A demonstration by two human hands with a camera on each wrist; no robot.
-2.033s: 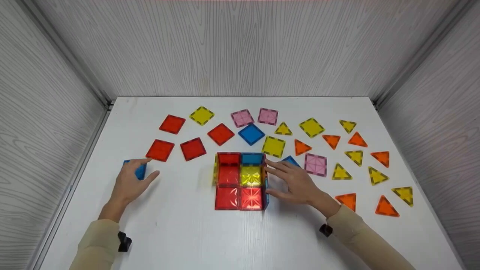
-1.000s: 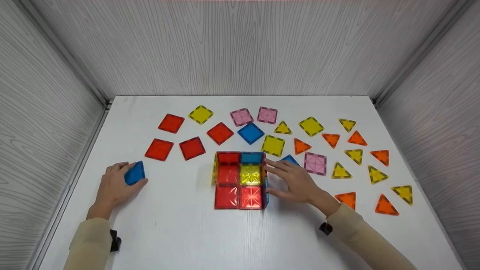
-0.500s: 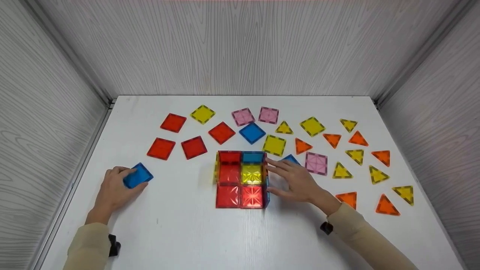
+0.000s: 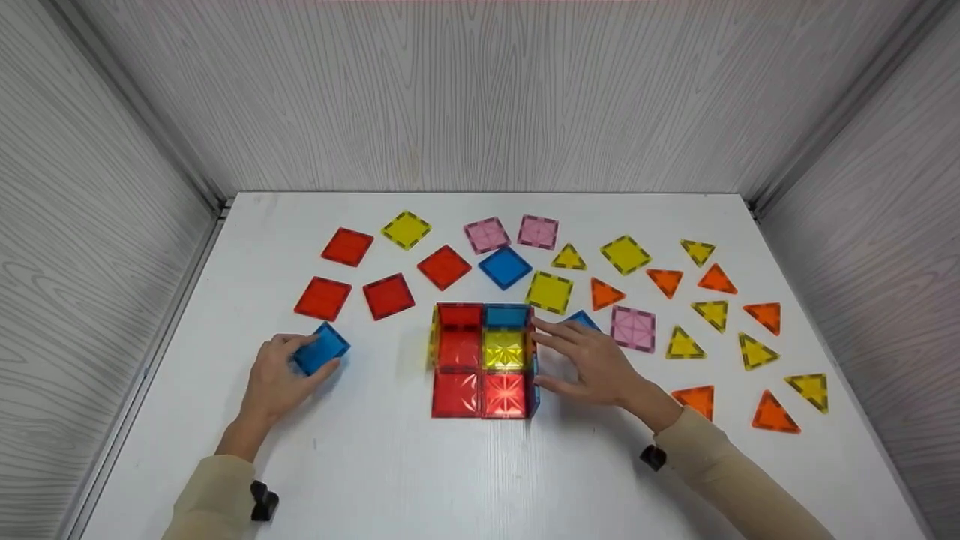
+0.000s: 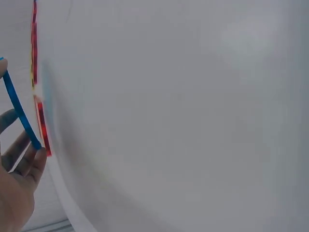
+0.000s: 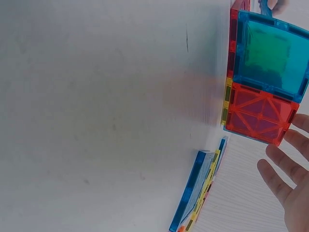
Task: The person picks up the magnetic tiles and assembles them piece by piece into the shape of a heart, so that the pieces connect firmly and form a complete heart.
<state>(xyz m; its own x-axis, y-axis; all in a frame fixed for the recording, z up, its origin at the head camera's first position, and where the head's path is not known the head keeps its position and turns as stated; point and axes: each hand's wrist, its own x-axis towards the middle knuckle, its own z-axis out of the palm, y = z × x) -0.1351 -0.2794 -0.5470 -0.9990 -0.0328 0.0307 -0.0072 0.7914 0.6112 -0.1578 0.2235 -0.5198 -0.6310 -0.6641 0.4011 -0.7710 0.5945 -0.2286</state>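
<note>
My left hand (image 4: 281,379) pinches a blue square tile (image 4: 322,349) between thumb and fingers, left of the tile structure (image 4: 456,394). In the left wrist view the blue tile (image 5: 20,112) is seen edge-on in the fingers, lifted off the table. The structure has a floor of red and yellow squares, with upright red and blue tiles at the back, yellow at the left and more tiles along the right. My right hand (image 4: 592,366) rests its extended fingers by that right side; the right wrist view shows a blue tile (image 6: 273,53) and a red tile (image 6: 260,113) standing there.
Loose red squares (image 4: 322,298) lie at the back left. Behind the structure are pink squares (image 4: 486,235) and a blue square (image 4: 505,267). Yellow triangles (image 4: 684,343) and orange triangles (image 4: 774,412) spread over the right side, near a pink square (image 4: 632,328).
The left hand has taken hold of the blue tile at the left, tilted it and carried it rightward toward the structure. The right hand has stayed at the structure's right side.
</note>
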